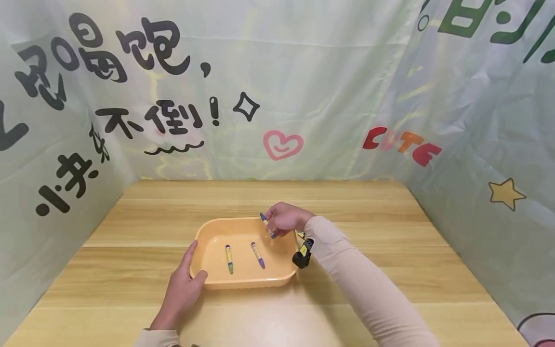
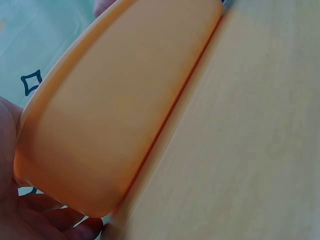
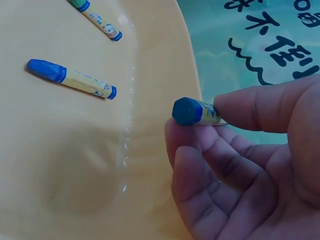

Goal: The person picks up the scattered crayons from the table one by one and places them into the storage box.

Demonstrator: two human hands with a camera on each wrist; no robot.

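Observation:
A peach plastic tray [image 1: 243, 282] stands on the table, and two crayons lie in it. One crayon [image 1: 229, 260] has a green end; the other crayon [image 1: 257, 255] looks purple-ended from the head view and bluer in the right wrist view. My left hand [image 1: 184, 284] grips the tray's left near corner, thumb at the rim, with fingers curled around the outside wall [image 2: 100, 125]. Over the tray's far right corner, my right hand [image 1: 288, 218] pinches a blue-ended crayon [image 3: 189, 111] between thumb and fingers, the blue end facing the wrist camera.
A wooden table [image 1: 368, 202] extends around the tray. Printed cloth walls [image 1: 329, 96] enclose it at the back and sides. A black wrist camera [image 1: 302, 258] hangs under the right wrist by the tray's right rim, with a small yellow piece [image 1: 301, 235] showing beside it.

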